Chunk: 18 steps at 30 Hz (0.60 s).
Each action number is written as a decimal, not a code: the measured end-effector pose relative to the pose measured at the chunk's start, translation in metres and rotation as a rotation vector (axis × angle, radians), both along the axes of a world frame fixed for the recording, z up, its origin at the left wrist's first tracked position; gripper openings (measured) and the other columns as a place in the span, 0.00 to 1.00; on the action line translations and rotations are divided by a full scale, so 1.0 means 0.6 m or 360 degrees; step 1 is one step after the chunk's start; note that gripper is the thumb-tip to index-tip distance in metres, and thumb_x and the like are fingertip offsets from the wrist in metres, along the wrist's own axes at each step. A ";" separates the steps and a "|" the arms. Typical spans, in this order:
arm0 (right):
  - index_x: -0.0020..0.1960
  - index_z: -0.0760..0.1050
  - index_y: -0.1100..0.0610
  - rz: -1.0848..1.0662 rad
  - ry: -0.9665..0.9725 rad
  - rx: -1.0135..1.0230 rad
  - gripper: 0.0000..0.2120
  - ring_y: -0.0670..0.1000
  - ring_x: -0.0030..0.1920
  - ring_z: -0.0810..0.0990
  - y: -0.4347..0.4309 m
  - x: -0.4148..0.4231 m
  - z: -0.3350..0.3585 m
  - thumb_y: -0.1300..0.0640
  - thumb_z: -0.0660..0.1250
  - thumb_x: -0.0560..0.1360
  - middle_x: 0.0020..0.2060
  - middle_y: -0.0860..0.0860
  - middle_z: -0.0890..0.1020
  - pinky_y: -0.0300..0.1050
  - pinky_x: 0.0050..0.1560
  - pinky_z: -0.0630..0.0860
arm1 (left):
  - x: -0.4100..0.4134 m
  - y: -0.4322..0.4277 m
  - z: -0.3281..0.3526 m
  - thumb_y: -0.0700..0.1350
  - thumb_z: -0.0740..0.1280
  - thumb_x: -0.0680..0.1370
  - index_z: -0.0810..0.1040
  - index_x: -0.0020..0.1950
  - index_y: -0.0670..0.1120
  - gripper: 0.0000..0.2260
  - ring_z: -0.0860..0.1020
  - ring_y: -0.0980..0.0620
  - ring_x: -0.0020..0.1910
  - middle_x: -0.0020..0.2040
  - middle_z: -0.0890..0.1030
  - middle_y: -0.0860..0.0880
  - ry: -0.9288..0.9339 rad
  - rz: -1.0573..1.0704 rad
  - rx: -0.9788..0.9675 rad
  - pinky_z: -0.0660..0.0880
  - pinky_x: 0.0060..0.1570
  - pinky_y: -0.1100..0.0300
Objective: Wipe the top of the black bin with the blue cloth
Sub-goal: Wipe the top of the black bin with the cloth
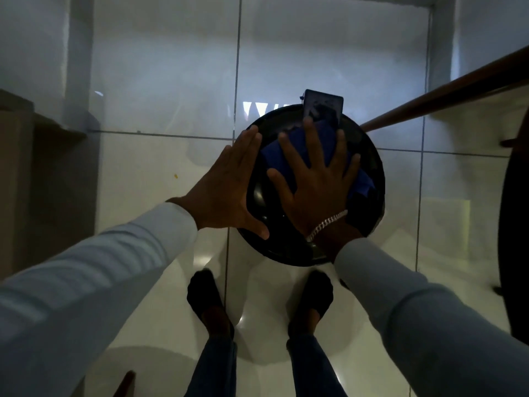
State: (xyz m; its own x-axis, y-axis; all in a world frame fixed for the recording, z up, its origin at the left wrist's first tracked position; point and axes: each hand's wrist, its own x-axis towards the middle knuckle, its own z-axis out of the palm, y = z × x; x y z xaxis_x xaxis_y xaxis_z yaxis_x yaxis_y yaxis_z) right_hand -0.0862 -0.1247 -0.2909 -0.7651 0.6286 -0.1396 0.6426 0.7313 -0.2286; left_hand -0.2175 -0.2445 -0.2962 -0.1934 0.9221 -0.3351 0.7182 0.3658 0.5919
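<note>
A round black bin (372, 167) stands on the white tiled floor, seen from straight above. On its lid lies the blue cloth (274, 156), crumpled, with part of it showing at the right by the lid's edge. My right hand (312, 179) lies flat on the cloth with fingers spread, pressing it against the lid. My left hand (226, 187) rests flat against the bin's left rim, fingers straight and together, holding nothing. A dark rectangular flap (323, 107) sticks out at the bin's far edge.
My two feet (257, 305) stand on the tiles just below the bin. A brown wooden rail (446, 96) runs diagonally at the upper right. A dark round object (515, 224) fills the right edge. A brown cabinet (37, 181) stands at the left.
</note>
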 end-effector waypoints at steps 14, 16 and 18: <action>0.72 0.60 0.39 0.0156 0.0027 0.0061 0.26 0.69 0.75 0.51 -0.026 0.020 -0.004 0.34 0.54 0.75 0.77 0.54 0.58 0.76 0.70 0.49 | -0.006 -0.003 -0.009 0.76 0.68 0.53 0.35 0.76 0.45 0.67 0.36 0.50 0.77 0.79 0.38 0.46 0.0002 -0.0021 -0.0002 0.40 0.76 0.49; 0.71 0.63 0.40 0.0242 0.0018 0.0085 0.25 0.68 0.75 0.53 -0.012 0.057 -0.001 0.36 0.57 0.75 0.76 0.53 0.60 0.76 0.69 0.53 | -0.006 -0.003 -0.004 0.76 0.68 0.54 0.35 0.76 0.44 0.67 0.37 0.48 0.78 0.79 0.38 0.45 0.0031 -0.0046 -0.0025 0.40 0.76 0.48; 0.70 0.64 0.41 0.0134 0.0014 0.0055 0.24 0.68 0.75 0.54 -0.004 0.066 0.005 0.38 0.58 0.76 0.76 0.54 0.61 0.77 0.68 0.53 | -0.006 -0.001 0.002 0.75 0.68 0.54 0.35 0.76 0.43 0.66 0.37 0.46 0.77 0.79 0.38 0.43 0.0076 -0.0075 -0.0037 0.41 0.77 0.46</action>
State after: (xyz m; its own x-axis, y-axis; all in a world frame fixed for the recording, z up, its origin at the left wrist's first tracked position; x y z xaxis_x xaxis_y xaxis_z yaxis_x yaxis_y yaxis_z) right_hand -0.0464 -0.1273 -0.2881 -0.8166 0.5662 -0.1121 0.5765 0.7903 -0.2077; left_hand -0.2211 -0.2454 -0.2948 -0.1662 0.9226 -0.3481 0.7624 0.3441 0.5481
